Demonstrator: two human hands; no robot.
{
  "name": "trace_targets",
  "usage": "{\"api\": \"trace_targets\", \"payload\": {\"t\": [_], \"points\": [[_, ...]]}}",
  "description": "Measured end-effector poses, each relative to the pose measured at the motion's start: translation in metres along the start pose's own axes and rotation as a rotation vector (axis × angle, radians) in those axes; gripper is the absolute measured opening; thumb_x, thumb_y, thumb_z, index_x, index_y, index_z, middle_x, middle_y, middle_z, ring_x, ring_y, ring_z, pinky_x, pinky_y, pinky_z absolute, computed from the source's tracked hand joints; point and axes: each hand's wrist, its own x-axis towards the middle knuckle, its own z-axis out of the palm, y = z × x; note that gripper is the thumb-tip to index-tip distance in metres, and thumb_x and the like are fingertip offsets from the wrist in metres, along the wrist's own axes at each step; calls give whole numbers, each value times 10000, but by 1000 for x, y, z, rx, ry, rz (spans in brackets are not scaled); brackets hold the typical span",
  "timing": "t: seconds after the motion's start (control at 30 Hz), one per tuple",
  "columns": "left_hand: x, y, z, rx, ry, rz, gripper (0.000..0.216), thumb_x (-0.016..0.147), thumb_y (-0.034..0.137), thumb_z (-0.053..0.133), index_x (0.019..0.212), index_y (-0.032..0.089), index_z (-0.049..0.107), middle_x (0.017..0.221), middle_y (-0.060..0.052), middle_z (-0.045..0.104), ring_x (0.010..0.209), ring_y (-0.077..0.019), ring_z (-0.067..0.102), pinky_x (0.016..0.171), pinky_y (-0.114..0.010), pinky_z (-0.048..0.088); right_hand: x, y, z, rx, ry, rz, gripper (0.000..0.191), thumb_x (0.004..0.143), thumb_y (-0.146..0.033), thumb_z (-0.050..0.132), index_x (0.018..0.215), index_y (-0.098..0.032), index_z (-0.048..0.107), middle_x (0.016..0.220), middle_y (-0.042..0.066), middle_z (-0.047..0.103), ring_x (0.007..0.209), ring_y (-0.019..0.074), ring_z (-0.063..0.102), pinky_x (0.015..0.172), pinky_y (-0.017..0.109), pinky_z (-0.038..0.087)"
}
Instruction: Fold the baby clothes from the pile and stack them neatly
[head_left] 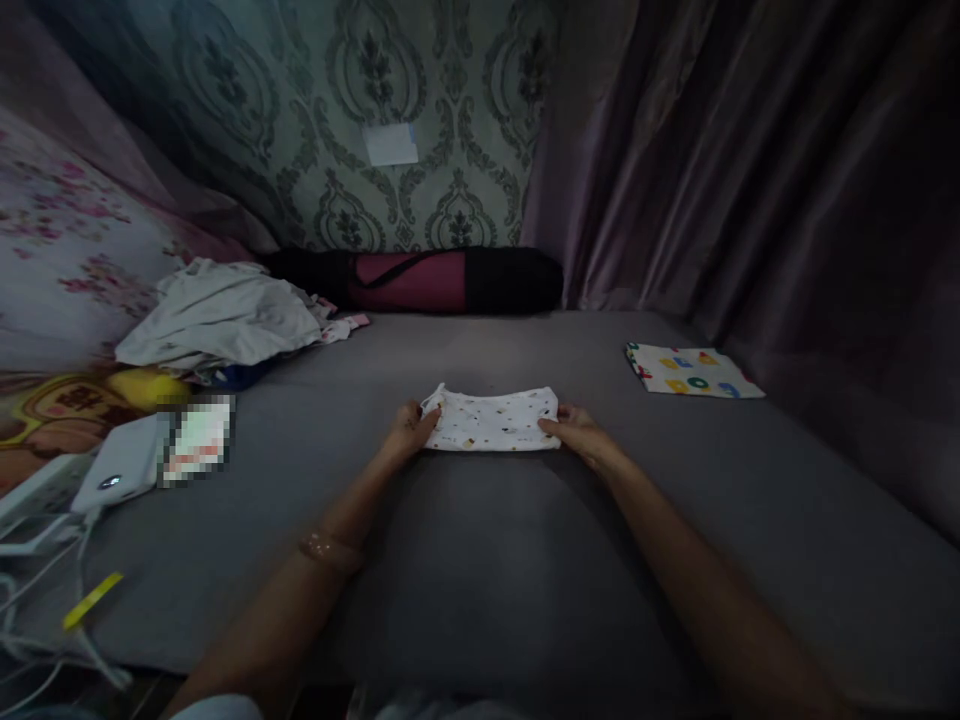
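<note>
A small white cloth [491,422] with a scattered print of little brown and dark figures is stretched sideways over the grey bed sheet [480,560]. It looks like a folded piece of fabric or clothing; its exact kind does not show. My left hand [411,430] grips its left end, thumb on top, with a small corner sticking up there. At the right end my right hand [576,435] pinches the cloth between thumb and fingers. The fingers beneath the cloth are partly hidden.
To the right lies a folded cloth with colourful letter-like shapes [694,372]. A crumpled grey-white cloth [225,318] is heaped at left. Nearer are a white power bank [124,462], cables [82,560] and a yellow strip [93,600]. A long red-and-black bag [412,280] rests along the wall.
</note>
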Motion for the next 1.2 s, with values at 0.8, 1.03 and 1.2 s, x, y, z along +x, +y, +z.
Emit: {"api": "trace_targets", "payload": {"t": [0.8,1.03,1.2], "points": [[-36,53,42,398,-180,525,536,976,368,236,1432,122,373,1496,-135,360,1405,-299,260,1144,-464,187,-19,-14,49,-901,-313,-632,542,965,-363,239,1454,-165,361,1532,82,291,1425,254,191,1154,490,65],[-38,52,39,374,-108,555,529,981,384,235,1396,112,419,1473,-143,396,1395,-279,291,1134,-479,234,-1,-16,20,-477,-217,-527,524,961,-423,257,1343,-159,500,1368,119,528,1259,207,479,1064,375,344],[-41,55,35,296,14,662,489,990,310,206,1347,121,481,1447,-103,447,1386,-204,314,1170,-408,178,14,3,-25,-471,72,-111,358,920,-364,396,894,-135,671,842,107,705,747,190,653,649,272,501]]}}
